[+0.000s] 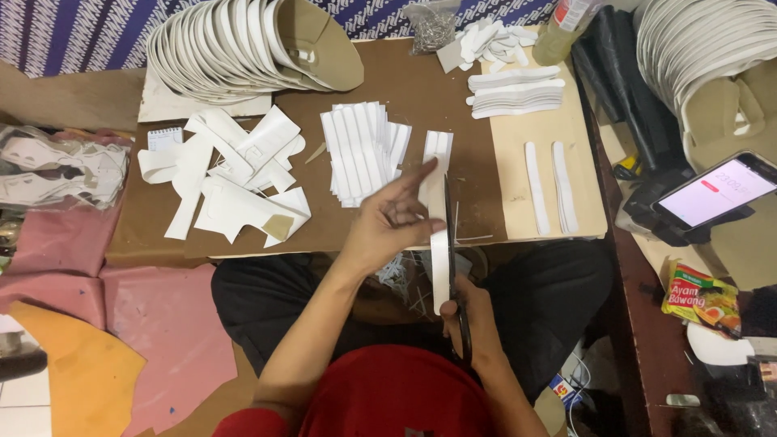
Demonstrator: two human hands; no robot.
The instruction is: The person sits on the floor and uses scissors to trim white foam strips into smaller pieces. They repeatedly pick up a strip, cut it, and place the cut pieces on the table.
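My left hand pinches a long white strip of sheet material, fingers spread, above the front edge of the brown board. My right hand grips black scissors whose blades run along the strip's right edge, pointing away from me. A thin white offcut sliver lies just right of the blades. Beyond the hands sits a short stack of white strips and a wider pile of cut white strips.
Irregular white scraps lie at left, curved white pieces and two narrow strips at right. Stacked sole-shaped pieces fill the back. A phone and snack packet sit far right; pink and orange sheets cover the floor.
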